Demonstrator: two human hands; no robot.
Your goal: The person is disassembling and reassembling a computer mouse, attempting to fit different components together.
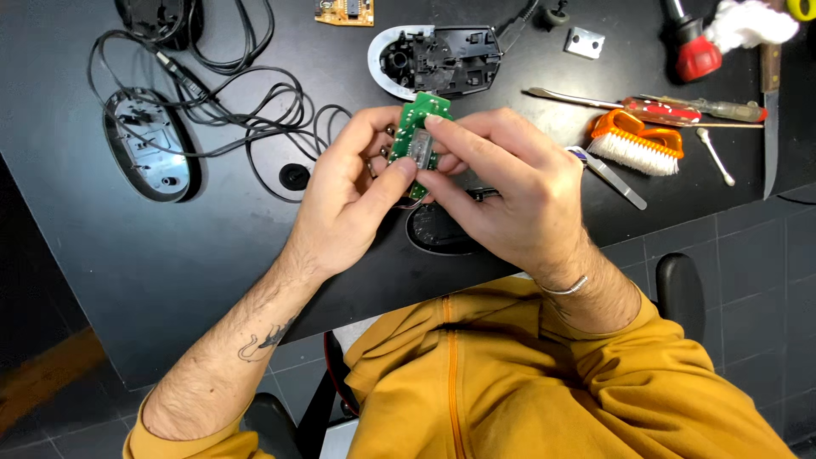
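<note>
My left hand (348,200) and my right hand (510,191) together hold a small green circuit board (418,136) above the black table (127,246). A clear plastic piece sits on the board's face. My right forefinger presses on the board's upper part, while my left thumb rests on its lower edge. Just beyond the board lies an opened computer mouse base (438,59), grey and black. Under my hands a dark oval mouse part (438,229) lies on the table, partly hidden.
At the left lie another opened mouse shell (151,157) and a tangled black cable (238,102). On the right are an orange brush (637,140), screwdrivers (671,109), tweezers (616,178), a cotton swab (716,157), a red-handled tool (693,47), a small metal plate (585,42). An orange board (344,12) lies at the top.
</note>
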